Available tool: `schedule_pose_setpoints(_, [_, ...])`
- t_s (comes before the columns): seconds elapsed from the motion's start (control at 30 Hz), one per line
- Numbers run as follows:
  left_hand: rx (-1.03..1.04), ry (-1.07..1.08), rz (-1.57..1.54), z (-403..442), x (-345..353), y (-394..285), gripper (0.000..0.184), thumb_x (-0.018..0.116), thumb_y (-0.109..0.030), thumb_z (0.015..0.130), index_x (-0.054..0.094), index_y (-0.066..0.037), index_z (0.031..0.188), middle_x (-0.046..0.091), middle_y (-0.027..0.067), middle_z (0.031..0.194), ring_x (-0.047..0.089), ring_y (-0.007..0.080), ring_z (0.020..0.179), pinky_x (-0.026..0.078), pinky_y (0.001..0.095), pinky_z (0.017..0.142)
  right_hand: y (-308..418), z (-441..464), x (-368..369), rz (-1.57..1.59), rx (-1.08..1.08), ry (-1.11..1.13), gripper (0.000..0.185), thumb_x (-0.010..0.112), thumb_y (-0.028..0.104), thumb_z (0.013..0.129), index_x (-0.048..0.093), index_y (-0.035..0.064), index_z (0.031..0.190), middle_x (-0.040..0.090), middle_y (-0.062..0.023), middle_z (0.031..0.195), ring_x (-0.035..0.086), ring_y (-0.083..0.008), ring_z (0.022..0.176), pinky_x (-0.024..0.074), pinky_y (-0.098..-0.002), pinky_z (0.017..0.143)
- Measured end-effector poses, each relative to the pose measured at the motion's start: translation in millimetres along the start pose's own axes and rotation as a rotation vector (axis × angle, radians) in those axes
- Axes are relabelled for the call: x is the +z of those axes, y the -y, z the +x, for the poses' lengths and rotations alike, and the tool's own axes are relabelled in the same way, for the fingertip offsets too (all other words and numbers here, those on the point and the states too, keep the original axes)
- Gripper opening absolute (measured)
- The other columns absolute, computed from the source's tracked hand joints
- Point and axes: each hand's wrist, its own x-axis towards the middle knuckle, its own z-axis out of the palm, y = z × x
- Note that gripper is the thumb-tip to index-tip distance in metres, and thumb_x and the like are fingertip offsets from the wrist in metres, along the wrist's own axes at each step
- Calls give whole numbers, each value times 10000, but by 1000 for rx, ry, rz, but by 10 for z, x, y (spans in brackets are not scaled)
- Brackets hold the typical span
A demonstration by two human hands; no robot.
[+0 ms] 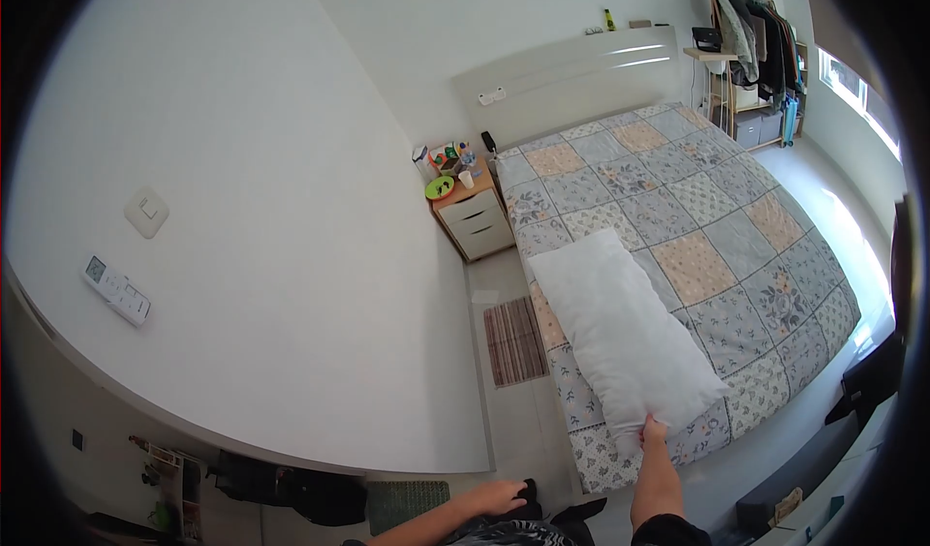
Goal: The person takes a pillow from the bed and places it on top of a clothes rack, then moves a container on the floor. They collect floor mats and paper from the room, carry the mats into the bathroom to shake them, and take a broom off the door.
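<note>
A white pillow (625, 328) lies lengthwise on the near left part of the bed. My right hand (654, 432) is closed on the pillow's near end, with the fingertips pressed into the fabric. In front of my body, at the bottom of the view, my left hand (500, 497) is apart from the pillow. Its fingers are loosely bent, and nothing shows in them. Under the pillow spreads a patchwork bedcover (693, 265) in grey, white and peach squares.
A nightstand (475, 217) with a green bowl (439, 188) and small items stands left of the bed. A striped mat (516, 343) lies on the floor beside it. A wall remote (116, 291) hangs at left. Clothes (765, 42) hang on a rack at the back right.
</note>
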Motion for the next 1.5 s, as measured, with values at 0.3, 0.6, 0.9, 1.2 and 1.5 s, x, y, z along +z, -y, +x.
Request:
schedule_pose_setpoints(0.3, [58, 241, 270, 756, -170, 477, 547, 547, -415, 900, 504, -8, 1265, 592, 218, 1189, 561, 366, 1111, 469, 446, 912, -197, -155, -248, 137, -427, -154, 228, 502, 168, 851, 525, 46, 660, 453, -13, 573, 440, -143, 500, 374, -322, 472])
schedule_pose_setpoints(0.6, [-439, 120, -1630, 2136, -754, 437, 815, 408, -681, 878, 301, -114, 1453, 356, 103, 1476, 437, 325, 1280, 367, 543, 1022, 1205, -2761, -47, 277, -897, -10, 211, 500, 71, 838, 456, 61, 633, 440, 32, 586, 393, -59, 529, 307, -240, 470])
schedule_pose_setpoints(0.9, [467, -134, -2019, 2892, -1246, 106, 904, 369, -745, 846, 294, -74, 1447, 367, 120, 1464, 384, 332, 1309, 293, 457, 1099, 1448, -4286, -764, 139, -1147, -94, 274, 524, 33, 784, 332, 34, 589, 345, 17, 516, 332, -76, 504, 271, -275, 445])
schedule_pose_setpoints(1.2, [-346, 113, -1926, 3329, -1205, 106, 930, 626, -604, 785, 254, -51, 1433, 310, 145, 1460, 338, 359, 1326, 305, 541, 1079, 752, -4924, -1608, 634, -937, -318, 225, 495, 72, 818, 398, 46, 617, 429, 5, 577, 397, -65, 532, 321, -240, 476])
schedule_pose_setpoints(1.5, [-295, 227, -1153, 2550, -57, -481, 877, 628, -590, 816, 280, -66, 1427, 327, 104, 1417, 295, 313, 1345, 308, 604, 1043, 1034, -5078, -2277, 649, -1219, 54, 264, 484, 91, 857, 346, 49, 636, 340, 40, 587, 324, -44, 566, 294, -261, 492])
